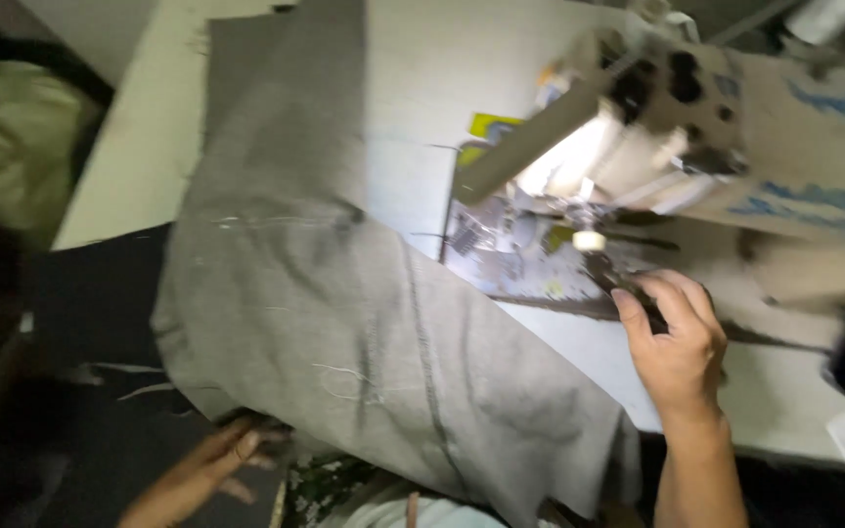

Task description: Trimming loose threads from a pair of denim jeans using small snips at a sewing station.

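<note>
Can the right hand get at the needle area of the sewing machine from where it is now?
Probably yes. The right hand rests on the table beside the lit needle area of the sewing machine, and the grey fabric lies to its left, not between them.

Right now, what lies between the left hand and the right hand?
In the head view, the grey fabric spreads between the left hand and the right hand.

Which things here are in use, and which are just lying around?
In use: grey fabric, sewing machine, dark strip under right hand, left hand at the fabric's lower edge.

Lying about: yellow label, black cloth, table.
</note>
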